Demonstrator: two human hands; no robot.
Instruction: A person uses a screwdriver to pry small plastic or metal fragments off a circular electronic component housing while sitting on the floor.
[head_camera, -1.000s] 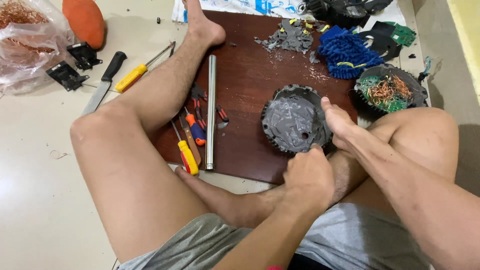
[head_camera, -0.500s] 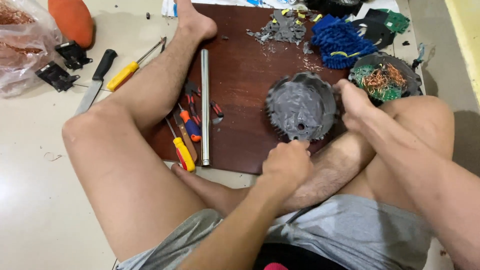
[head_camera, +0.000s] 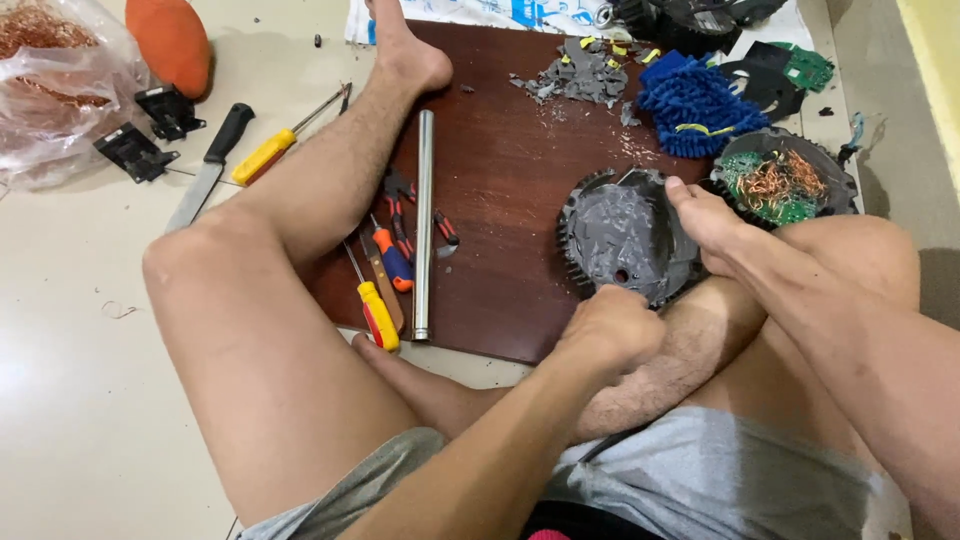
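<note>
Grey round motor housing (head_camera: 628, 240) sits on brown board (head_camera: 510, 190) btwn the knees, right hand (head_camera: 705, 222) clamped on its rim, left hand (head_camera: 610, 330) fisted at near edge, contents unclear; probably best to brace firmly w/ right while left works.

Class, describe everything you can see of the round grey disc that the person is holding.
The round grey disc looks like dull grey metal or plastic, with a toothed dark rim and a rough, scraped face with a small hole near its lower edge. It lies tilted on the brown board, leaning against the person's leg. The right hand grips its right edge; the left hand, closed in a fist, presses at its lower edge.
</note>
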